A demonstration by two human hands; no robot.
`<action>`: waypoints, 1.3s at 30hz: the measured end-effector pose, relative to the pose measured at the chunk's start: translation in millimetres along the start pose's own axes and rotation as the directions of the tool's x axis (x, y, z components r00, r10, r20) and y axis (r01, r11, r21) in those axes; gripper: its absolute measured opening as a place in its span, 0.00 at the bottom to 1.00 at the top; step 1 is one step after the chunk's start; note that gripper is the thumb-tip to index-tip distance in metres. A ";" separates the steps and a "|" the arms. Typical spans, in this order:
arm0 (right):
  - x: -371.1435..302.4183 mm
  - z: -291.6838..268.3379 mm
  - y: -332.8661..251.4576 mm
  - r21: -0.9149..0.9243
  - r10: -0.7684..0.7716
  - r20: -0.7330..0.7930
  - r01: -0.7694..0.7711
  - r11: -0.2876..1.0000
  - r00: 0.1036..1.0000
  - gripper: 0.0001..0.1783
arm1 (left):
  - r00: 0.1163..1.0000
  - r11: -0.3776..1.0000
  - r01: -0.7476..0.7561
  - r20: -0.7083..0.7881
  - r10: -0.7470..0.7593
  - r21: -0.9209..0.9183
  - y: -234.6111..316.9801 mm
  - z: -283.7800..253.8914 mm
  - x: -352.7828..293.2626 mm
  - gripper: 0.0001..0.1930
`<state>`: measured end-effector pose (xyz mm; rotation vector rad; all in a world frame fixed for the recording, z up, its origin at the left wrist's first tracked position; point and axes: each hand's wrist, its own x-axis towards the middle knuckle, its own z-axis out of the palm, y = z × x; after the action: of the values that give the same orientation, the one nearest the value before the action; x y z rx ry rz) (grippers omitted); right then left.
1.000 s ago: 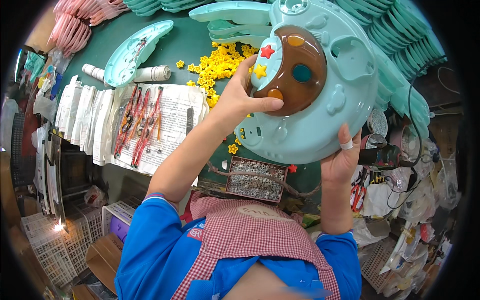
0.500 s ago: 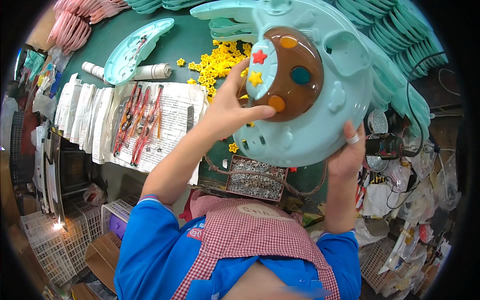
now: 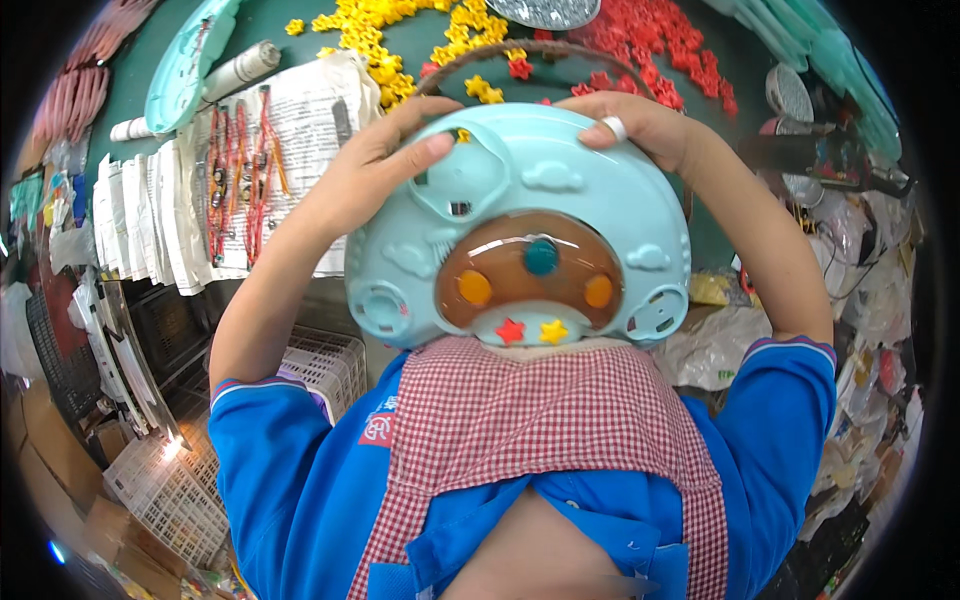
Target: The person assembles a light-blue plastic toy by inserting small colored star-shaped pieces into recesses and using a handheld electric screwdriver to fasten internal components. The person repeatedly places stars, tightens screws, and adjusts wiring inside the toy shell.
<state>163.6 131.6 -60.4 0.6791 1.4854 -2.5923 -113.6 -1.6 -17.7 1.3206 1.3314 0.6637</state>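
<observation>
A light teal, half-round plastic toy housing [image 3: 600, 208] is held upright against my apron. On its front are a brown window with orange and dark teal round spots, raised clouds, a red star [image 3: 510, 331] and a yellow star [image 3: 553, 331]. My left hand [image 3: 385, 165] grips its far left rim, thumb on the front beside a round recess. My right hand [image 3: 640, 122] holds the far right rim, a white band round one finger. The fingertips behind the rim are hidden.
Yellow stars [image 3: 375, 40] and red stars [image 3: 655, 50] lie heaped on the green table. Red-wired parts [image 3: 263, 165] rest on printed paper [image 3: 315, 100] at left. A teal shell [image 3: 190, 65] lies beyond. A blurred dark cylindrical object [image 3: 825, 155] is at right.
The housing has come down toward my body and turned, so its stars now sit at the near edge. Both hands have moved to its far rim.
</observation>
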 end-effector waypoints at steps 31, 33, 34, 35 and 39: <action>-57.0 80.7 32.3 -0.964 -0.348 -0.058 0.038 0.264 0.936 0.73 | 0.994 0.939 0.022 -0.110 0.017 0.344 -23.7 36.0 -12.2 0.33; -58.1 82.5 37.2 -0.957 -0.362 -0.082 0.028 0.288 0.928 0.73 | 0.993 0.929 0.018 -0.112 0.025 0.369 -20.0 37.3 -13.7 0.34; -59.0 84.2 39.2 -0.953 -0.366 -0.097 0.020 0.302 0.925 0.73 | 0.993 0.924 0.014 -0.113 0.031 0.382 -18.7 38.1 -14.0 0.34; -59.9 85.3 40.8 -0.949 -0.370 -0.112 0.012 0.316 0.922 0.73 | 0.994 0.922 0.017 -0.108 0.027 0.388 -18.9 39.0 -14.2 0.34; -61.1 81.1 30.4 -0.972 -0.339 -0.055 0.028 0.235 0.939 0.72 | 0.993 0.912 0.001 -0.105 0.046 0.409 -19.9 39.4 -11.0 0.34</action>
<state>199.7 38.7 -24.5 0.6247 2.8858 -1.0581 -86.0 -27.8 -42.5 1.6541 1.6095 0.4936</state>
